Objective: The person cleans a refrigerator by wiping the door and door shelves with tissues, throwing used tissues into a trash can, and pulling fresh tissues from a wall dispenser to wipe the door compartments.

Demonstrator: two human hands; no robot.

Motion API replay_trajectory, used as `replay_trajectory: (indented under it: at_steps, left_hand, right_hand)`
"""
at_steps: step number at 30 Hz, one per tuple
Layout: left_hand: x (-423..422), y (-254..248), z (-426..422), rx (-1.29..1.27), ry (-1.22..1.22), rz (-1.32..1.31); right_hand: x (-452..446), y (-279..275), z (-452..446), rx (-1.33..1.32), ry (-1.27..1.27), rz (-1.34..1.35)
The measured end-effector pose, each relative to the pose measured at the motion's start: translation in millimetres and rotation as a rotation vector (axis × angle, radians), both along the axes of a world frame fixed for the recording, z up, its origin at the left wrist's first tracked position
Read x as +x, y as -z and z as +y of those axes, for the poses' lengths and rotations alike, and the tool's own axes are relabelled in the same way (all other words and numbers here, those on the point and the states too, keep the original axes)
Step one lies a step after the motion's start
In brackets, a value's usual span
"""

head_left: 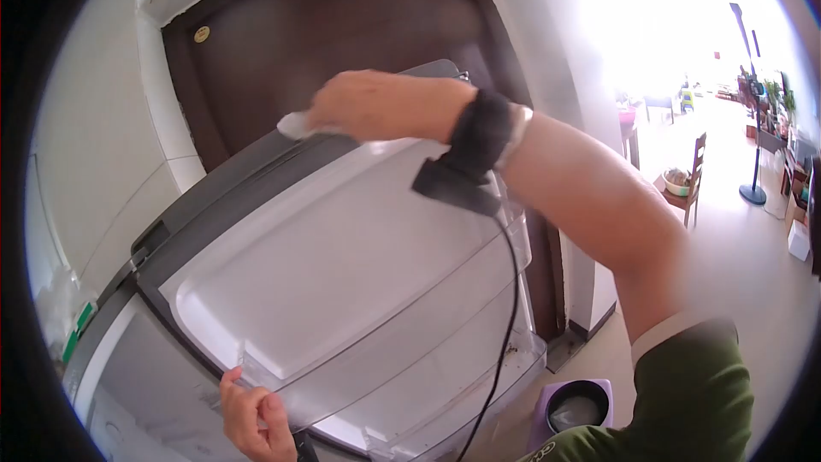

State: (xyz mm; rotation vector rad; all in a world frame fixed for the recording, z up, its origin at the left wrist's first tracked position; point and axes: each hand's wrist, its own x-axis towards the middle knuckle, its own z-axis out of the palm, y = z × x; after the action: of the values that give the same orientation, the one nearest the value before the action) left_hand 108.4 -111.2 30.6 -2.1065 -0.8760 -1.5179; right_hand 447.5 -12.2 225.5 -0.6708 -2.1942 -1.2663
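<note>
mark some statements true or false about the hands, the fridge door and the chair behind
1. The right hand holds a white cloth. True.
2. The black strap is on the left wrist. False: the strap is on the right wrist.
3. The fridge door is closed. False: the fridge door is open, its inner side showing.
4. The left hand is near a clear shelf. True.
5. The basket is on the floor. False: the basket is on the chair.

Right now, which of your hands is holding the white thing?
The right hand, up at the fridge door: the white thing pokes out of it. The left hand, lower down, has none.
</note>
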Motion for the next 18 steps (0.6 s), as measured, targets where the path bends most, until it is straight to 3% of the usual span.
replay_trajectory:
  at_steps: [3,6,10,12,13,15,17,18]
  left_hand:
    - [1,3,5,0.021,0.0,-0.045]
    - [-2,6,6,0.016,-0.008,-0.028]
    - [-11,2,10,0.016,-0.025,0.067]
    - [-8,5,9,-0.008,-0.034,0.025]
    - [-8,3,8,-0.012,-0.042,0.004]
    - [11,-11,0,0.12,0.024,0.062]
    - [19,-16,-9,0.164,0.024,0.097]
    - [20,-16,-10,0.157,0.007,0.089]
  right_hand:
    - [48,8,-17,0.007,0.23,0.109]
    - [99,11,-26,0.127,0.71,0.149]
    - [157,34,-19,0.01,0.394,0.41]
    - [173,67,0,-0.164,0.818,0.261]
    - [180,89,4,-0.327,0.675,0.616]
    - [241,116,41,-0.045,0.464,0.432]
    - [226,89,18,-0.28,0.269,1.263]
    - [220,71,12,-0.27,-0.033,1.276]
